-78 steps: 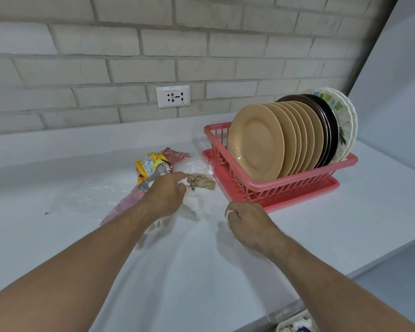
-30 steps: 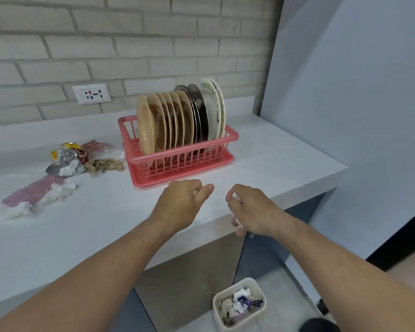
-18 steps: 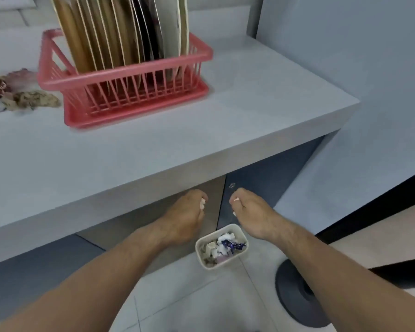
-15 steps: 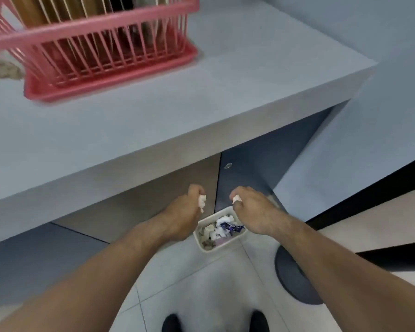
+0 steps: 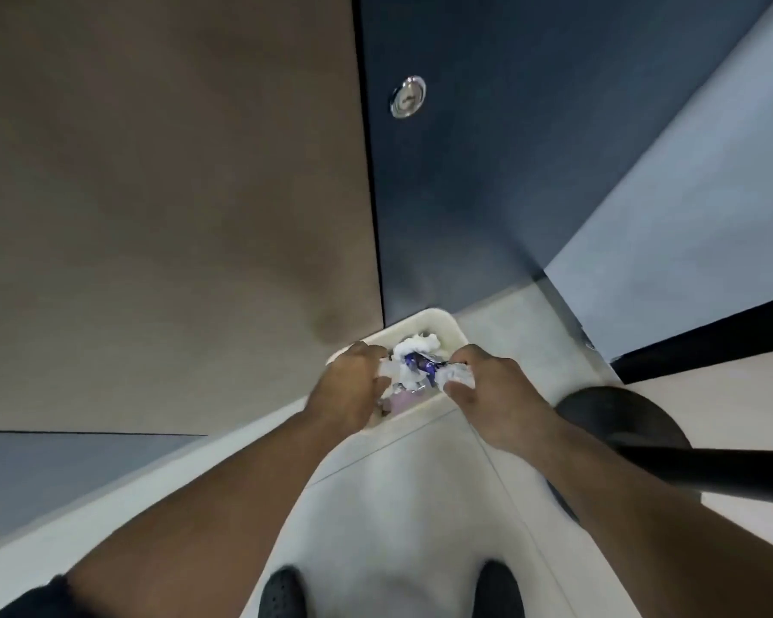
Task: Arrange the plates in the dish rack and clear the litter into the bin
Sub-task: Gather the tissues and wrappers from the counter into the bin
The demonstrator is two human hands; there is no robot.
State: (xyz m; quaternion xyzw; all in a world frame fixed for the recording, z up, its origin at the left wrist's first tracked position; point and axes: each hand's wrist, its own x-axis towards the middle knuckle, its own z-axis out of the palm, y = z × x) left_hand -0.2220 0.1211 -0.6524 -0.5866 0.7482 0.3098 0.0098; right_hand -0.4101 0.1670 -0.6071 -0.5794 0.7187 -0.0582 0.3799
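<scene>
Down on the floor against the cabinet stands a small white bin (image 5: 440,322), with white tissue and a blue wrapper (image 5: 417,362) inside. Both my hands are low over its opening. My left hand (image 5: 351,388) is curled at the bin's left side, a white paper scrap (image 5: 387,371) at its fingertips. My right hand (image 5: 487,385) is at the right side and pinches a crumpled white scrap (image 5: 458,376) between thumb and fingers. The dish rack, the plates and the worktop are out of view.
Behind the bin are a brown cabinet door (image 5: 175,194) and a dark blue one with a round metal lock (image 5: 408,96). A black round stool base (image 5: 621,421) sits on the floor to the right. My two dark shoes (image 5: 282,593) show at the bottom.
I have bent down and the view has dropped from the worktop to the floor. Both hands, each with a white scrap, have gone down from the counter edge to the bin's opening.
</scene>
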